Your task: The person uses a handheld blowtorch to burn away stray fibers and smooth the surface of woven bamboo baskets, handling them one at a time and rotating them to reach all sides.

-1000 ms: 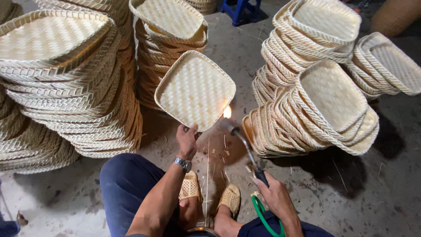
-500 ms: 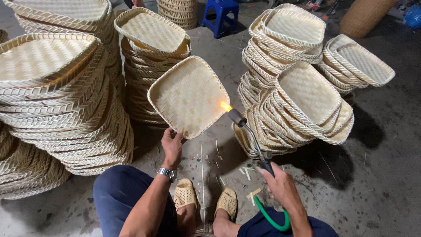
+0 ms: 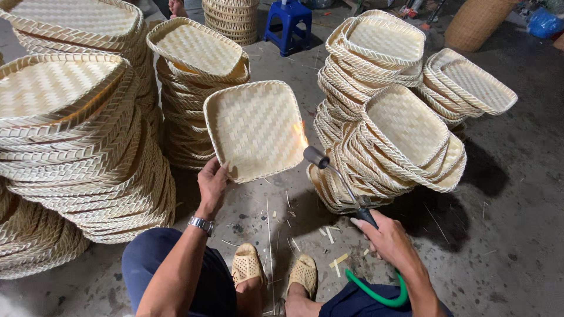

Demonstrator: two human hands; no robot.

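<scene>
My left hand [image 3: 211, 185] pinches the tray's [image 3: 254, 129] near edge; my right hand [image 3: 385, 238], fingers wrapped round the torch [image 3: 343, 182], holds the flame [image 3: 301, 135] at the tray's right rim.

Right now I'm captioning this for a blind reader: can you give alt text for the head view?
A seated person's left hand holds up a woven tray while the right hand aims a gas torch, its flame licking the tray's edge. Tall stacks of trays surround them on a concrete floor.

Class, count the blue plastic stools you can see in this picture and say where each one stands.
1. The blue stool stands on the floor at the top, behind the woven tray; others may be hidden by stacks.
</scene>
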